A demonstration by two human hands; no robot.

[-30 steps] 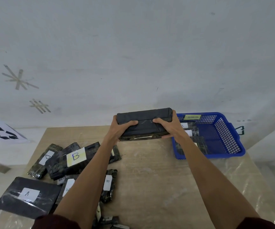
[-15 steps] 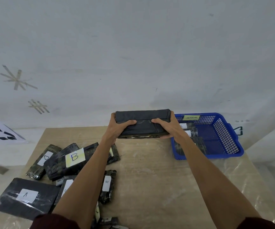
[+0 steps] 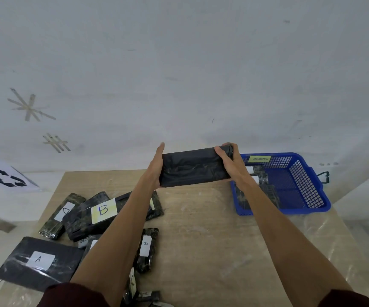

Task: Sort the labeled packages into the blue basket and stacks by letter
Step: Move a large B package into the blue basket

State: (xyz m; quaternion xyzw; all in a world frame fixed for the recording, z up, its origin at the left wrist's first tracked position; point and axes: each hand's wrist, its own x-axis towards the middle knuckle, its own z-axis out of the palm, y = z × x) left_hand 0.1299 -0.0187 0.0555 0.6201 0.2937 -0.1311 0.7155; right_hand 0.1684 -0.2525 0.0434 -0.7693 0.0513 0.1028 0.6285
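Holding the package [image 3: 192,168] up over the far edge of the table [image 3: 201,229], you have it clear of everything, just left of the basket [image 3: 305,185]. Your left hand [image 3: 155,167] only presses flat on its left end, fingers straight and together. Your right hand [image 3: 232,167] wraps the other end, thumb across the front and fingers curled over the top.

That is the weak point. The wrap looks slick, and if the flat palm eases off, the package will likely swing down from the right grip and drop onto the table or the basket rim.

No letter shows on the face turned to you, so the bigger risk is a wrong sort. The basket tag [image 3: 260,158] reads ABNORMAL, and dropping the package there without finding its label could misfile it. The pile [image 3: 83,220] beside your left arm, with A, B and D showing, could also get nudged as you lower.
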